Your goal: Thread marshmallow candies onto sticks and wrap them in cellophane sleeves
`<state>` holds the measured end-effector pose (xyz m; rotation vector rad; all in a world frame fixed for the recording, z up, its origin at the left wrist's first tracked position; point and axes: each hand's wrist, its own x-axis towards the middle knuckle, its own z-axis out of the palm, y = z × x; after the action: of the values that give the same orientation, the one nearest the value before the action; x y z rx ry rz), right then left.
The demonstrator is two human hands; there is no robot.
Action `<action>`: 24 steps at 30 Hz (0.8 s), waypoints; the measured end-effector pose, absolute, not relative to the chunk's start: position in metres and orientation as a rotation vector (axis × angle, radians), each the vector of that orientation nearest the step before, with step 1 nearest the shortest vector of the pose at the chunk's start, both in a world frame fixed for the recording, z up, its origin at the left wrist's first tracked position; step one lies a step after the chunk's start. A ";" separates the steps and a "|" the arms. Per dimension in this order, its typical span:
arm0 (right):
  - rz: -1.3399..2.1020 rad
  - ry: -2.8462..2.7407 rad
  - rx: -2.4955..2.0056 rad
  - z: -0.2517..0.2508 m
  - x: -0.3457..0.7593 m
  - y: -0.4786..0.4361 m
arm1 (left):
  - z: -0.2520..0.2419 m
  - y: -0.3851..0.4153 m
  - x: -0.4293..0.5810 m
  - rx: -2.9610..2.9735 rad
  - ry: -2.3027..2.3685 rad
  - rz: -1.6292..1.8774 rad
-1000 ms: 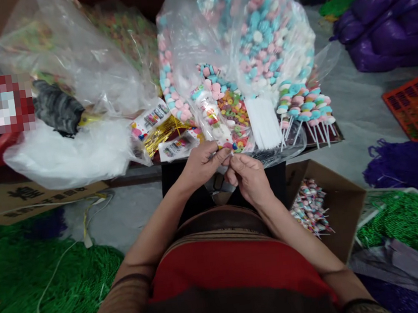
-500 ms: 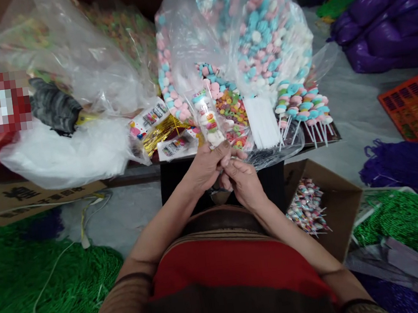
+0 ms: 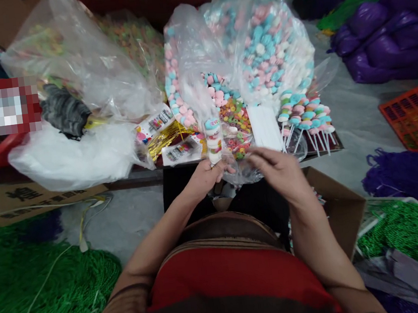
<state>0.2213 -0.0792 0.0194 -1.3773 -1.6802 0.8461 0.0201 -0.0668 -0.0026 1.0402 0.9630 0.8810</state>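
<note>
My left hand [image 3: 206,174] is closed on the lower end of a candy skewer in a clear wrapper [image 3: 213,138], held upright in front of me. My right hand [image 3: 277,168] hovers a little to the right of it, fingers bent and apart, with nothing clearly in them. Behind the hands stand large clear bags of pink and blue sweets [image 3: 256,44], a heap of small coloured ring candies [image 3: 235,117], a stack of white sticks [image 3: 264,127] and a row of finished skewers [image 3: 304,111].
A cardboard box [image 3: 338,201] with wrapped skewers sits at my right knee. Gold twist ties and printed labels [image 3: 164,134] lie left of the candies. White and clear bags [image 3: 67,153] fill the left. Green and purple bundles cover the floor; an orange crate [image 3: 417,115] stands right.
My right hand has come off the skewer and moved to the right. The left hand keeps the wrapped skewer, now held more upright.
</note>
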 end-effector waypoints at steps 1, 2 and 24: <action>0.766 -1.595 -1.344 0.027 0.223 -0.075 | -0.003 -0.069 0.020 1.060 0.963 0.834; 0.704 -1.545 -1.287 0.034 0.221 -0.071 | -0.003 -0.071 0.019 1.084 0.956 0.785; 0.466 -1.761 -1.118 0.045 0.198 -0.061 | -0.004 -0.085 0.022 1.204 0.733 0.532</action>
<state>0.1982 -0.0605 0.0452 -1.1182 -1.7607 0.4658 0.0223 -0.0848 -0.0040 1.2042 0.7330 0.5323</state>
